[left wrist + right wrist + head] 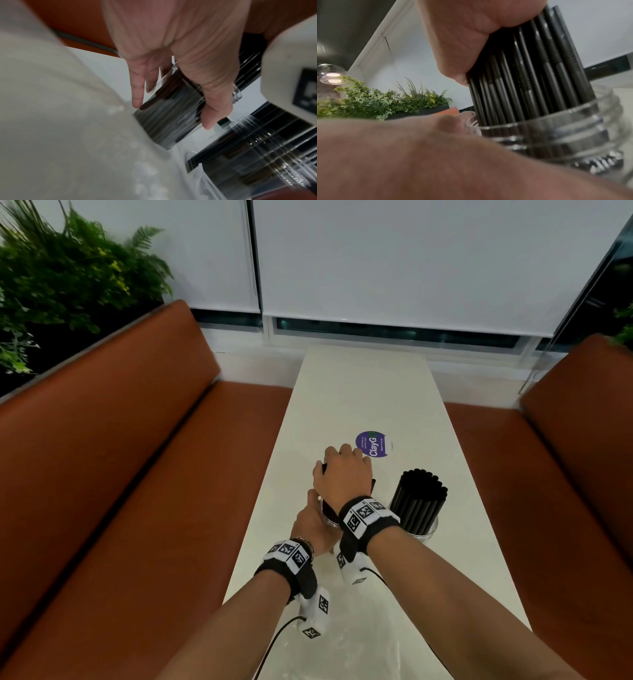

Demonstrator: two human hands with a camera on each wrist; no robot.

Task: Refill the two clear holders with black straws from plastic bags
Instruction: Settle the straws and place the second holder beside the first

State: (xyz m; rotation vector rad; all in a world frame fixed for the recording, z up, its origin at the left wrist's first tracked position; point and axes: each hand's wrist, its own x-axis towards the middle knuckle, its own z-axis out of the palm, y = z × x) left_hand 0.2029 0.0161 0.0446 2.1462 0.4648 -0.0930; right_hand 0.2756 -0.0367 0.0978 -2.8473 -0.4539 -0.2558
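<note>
Two clear holders stand mid-table. My left hand (313,525) grips the left holder (329,518) from the side, thumb and fingers around its wall. The left wrist view shows the same hand (172,115) on this holder (164,129). My right hand (342,474) curls over the top of the bundle of black straws (323,468) standing in it. Up close, this hand (467,44) clasps the straws (530,75) above the glass rim (565,121). The right holder (426,531) is packed with black straws (419,498) and untouched.
A crumpled clear plastic bag (363,645) lies on the white table (370,392) near its front edge. A round purple sticker (373,444) sits just beyond my hands. Orange benches (137,474) flank the table on both sides, with plants (68,278) behind the left one.
</note>
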